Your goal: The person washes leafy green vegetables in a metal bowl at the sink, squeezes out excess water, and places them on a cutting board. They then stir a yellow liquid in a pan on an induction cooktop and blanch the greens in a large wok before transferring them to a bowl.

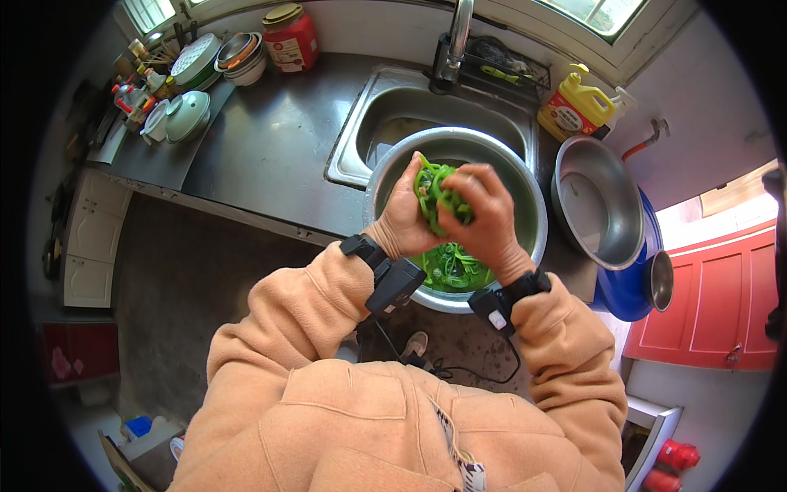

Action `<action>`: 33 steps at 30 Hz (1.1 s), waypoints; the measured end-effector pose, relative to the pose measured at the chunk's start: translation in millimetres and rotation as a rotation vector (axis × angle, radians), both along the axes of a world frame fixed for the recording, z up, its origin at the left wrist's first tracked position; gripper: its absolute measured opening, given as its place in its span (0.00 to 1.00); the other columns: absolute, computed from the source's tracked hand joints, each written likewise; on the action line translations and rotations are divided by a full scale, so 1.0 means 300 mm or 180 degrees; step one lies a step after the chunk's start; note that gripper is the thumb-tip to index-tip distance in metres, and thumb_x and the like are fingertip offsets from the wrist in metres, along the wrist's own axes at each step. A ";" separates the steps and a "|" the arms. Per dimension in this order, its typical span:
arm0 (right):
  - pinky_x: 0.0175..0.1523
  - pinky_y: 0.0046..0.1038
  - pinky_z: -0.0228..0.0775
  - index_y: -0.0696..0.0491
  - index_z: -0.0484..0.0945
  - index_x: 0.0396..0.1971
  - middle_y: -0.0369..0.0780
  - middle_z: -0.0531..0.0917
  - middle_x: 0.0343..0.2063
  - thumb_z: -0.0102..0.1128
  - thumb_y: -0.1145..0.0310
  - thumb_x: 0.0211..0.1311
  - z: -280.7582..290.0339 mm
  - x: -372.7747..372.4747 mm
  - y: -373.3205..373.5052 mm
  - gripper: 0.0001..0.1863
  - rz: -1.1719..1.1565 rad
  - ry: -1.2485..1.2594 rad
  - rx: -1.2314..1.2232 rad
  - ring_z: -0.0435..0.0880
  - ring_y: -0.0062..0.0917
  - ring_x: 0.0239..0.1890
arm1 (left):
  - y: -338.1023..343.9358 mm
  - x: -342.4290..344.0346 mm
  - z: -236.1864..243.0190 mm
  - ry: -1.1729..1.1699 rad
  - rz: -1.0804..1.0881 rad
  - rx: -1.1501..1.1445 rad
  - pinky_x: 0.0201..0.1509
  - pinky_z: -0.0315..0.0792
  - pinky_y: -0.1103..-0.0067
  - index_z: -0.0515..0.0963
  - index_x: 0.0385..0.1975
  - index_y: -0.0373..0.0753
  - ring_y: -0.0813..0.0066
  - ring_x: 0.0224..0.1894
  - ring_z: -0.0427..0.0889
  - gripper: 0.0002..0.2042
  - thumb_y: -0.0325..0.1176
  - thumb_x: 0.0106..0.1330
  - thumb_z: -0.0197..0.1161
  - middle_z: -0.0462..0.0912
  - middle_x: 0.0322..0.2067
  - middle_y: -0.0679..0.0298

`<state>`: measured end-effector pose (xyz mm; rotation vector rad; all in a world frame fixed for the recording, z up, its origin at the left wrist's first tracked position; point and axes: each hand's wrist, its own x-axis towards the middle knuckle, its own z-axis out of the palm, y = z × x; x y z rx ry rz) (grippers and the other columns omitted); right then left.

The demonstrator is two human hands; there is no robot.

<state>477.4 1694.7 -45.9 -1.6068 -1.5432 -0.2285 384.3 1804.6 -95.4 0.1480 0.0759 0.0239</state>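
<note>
Close up, a fuzzy peach jacket (344,410) is worn, and black straps (365,248) are wrapped around both wrists. A bunch of green stems (428,193) is held between two hands. By the left hand (402,215), which is cupped and partly closed, the bunch is held from one side. By the right hand (484,215), whose fingers are curled in, it is gripped from the other. The bunch is held over a big metal bowl (537,234), and more greens (455,271) are seen inside it. Part of the sink (348,156) is covered by this bowl. To the right, a blue tub (623,287) is partly hidden by another metal bowl (598,201). Farther back, a silver tap (449,57) is fixed behind the sink, and a yellow jug (578,107) is set to its right. On the counter (270,139), a red jar (291,43) is placed beside stacked bowls (240,61).
</note>
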 end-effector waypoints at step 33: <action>0.34 0.34 0.70 0.51 0.76 0.24 0.40 0.76 0.25 0.63 0.66 0.44 -0.199 0.127 0.007 0.08 -0.0667 0.0099 0.0304 0.77 0.33 0.30 | -0.087 0.147 -0.131 0.0392 0.1115 0.6842 0.44 0.72 0.75 0.75 0.38 0.43 0.69 0.42 0.77 0.12 0.34 0.55 0.66 0.78 0.37 0.64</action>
